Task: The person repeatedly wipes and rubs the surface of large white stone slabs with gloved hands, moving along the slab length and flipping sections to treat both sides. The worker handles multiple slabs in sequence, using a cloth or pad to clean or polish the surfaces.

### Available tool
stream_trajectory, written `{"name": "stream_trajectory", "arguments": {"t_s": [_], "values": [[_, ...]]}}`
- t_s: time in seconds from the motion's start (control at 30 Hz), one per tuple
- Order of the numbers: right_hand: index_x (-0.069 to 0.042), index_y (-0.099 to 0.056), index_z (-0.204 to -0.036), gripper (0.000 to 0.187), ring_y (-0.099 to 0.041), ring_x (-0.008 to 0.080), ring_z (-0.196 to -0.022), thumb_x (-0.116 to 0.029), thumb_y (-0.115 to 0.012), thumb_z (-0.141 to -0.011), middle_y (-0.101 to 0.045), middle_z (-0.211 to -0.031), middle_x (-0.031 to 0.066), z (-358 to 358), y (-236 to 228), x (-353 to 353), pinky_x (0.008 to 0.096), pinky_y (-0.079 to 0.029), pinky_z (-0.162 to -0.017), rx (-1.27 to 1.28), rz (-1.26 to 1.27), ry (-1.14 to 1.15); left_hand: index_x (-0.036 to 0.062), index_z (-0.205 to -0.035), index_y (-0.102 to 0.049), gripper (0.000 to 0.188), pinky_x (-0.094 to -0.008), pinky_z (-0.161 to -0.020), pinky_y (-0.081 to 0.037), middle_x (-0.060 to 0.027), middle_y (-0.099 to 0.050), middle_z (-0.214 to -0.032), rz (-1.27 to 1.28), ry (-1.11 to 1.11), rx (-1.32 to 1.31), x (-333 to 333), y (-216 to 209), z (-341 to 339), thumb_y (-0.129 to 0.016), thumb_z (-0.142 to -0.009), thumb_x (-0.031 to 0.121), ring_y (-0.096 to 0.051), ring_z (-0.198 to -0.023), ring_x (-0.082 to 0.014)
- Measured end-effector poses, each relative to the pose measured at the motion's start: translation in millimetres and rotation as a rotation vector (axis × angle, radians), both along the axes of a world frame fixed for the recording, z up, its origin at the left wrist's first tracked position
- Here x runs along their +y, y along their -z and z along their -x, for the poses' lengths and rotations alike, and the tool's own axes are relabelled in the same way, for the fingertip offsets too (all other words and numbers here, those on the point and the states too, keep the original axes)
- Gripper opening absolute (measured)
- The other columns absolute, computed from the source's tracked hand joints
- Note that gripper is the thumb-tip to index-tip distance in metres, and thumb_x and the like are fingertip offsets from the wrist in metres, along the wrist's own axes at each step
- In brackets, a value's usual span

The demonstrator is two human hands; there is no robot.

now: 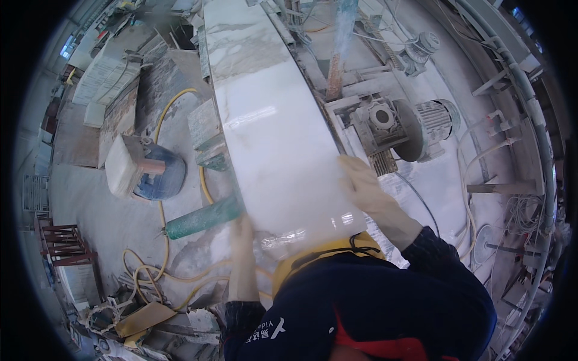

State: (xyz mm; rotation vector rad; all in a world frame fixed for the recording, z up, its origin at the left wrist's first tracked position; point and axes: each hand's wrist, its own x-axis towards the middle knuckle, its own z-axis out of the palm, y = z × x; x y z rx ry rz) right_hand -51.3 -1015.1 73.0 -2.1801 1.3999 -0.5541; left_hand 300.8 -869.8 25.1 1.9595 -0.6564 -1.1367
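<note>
A glossy white stone slab (283,144) with grey veining at its far part stretches away from me, its near end close to my waist. My right hand (360,180), in a cream rubber glove, is closed on the slab's right edge, its fingers pointing away from me. Beside the left edge, near the close corner, is my left hand (242,237) in a similar glove. Motion blurs it, and its fingers cannot be made out. A yellow apron (328,253) with a dark cord shows between my body and the slab.
A green roller (201,218) juts out left of the slab. Yellow hoses (158,271) wind over the dusty floor near a blue drum (162,177). To the right stand a gearbox (380,117) and motor (435,120), with a rusty post (337,69) beyond.
</note>
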Motion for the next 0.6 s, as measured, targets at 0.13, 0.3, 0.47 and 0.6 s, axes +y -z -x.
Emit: {"name": "stream_trajectory", "arguments": {"t_s": [0.13,0.3,0.47,0.6], "values": [[0.003,-0.045,-0.147,0.060,-0.029,0.0374,-0.150,-0.021,-0.058,-0.094,-0.036,-0.157,0.0245,-44.9,23.8,-46.8,0.0433,-0.023,-0.124,0.168,0.138,-0.291,0.0036,-0.121,-0.062,0.035,-0.0309,-0.067,-0.047,-0.0033,-0.062,-0.092,0.043,-0.030,0.206,39.6,9.6,4.8,-0.054,-0.104,0.033,-0.058,-0.075,-0.0159],[0.003,-0.047,-0.144,0.061,-0.031,0.0375,-0.147,-0.029,-0.059,-0.094,-0.041,-0.154,0.0240,-100.9,35.4,-94.6,0.0480,-0.020,-0.124,0.105,0.271,-0.326,0.0054,-0.122,-0.061,0.045,-0.0359,-0.065,-0.050,-0.0072,-0.065,-0.097,-0.048,-0.291,0.392,64.8,13.5,33.3,-0.056,-0.102,0.045,-0.061,-0.075,-0.0209],[0.003,-0.044,-0.146,0.065,-0.029,0.0364,-0.149,-0.032,-0.058,-0.094,-0.039,-0.155,0.0229,-119.5,29.0,-113.8,0.0468,-0.017,-0.125,0.212,0.200,-0.328,0.0093,-0.121,-0.064,0.049,-0.0324,-0.061,-0.045,-0.0049,-0.065,-0.092,-0.162,-0.325,0.469,56.1,4.9,47.1,-0.053,-0.101,0.053,-0.058,-0.072,-0.0178],[0.000,-0.032,-0.156,0.073,-0.017,0.0333,-0.155,-0.040,-0.053,-0.098,-0.026,-0.164,0.0215,-120.3,26.7,-122.1,0.0443,-0.008,-0.127,0.295,0.084,-0.372,0.0118,-0.116,-0.066,0.042,-0.0291,-0.061,-0.044,-0.0024,-0.065,-0.091,-0.112,-0.307,0.423,54.0,10.6,52.0,-0.050,-0.104,0.049,-0.057,-0.074,-0.0149]]}}
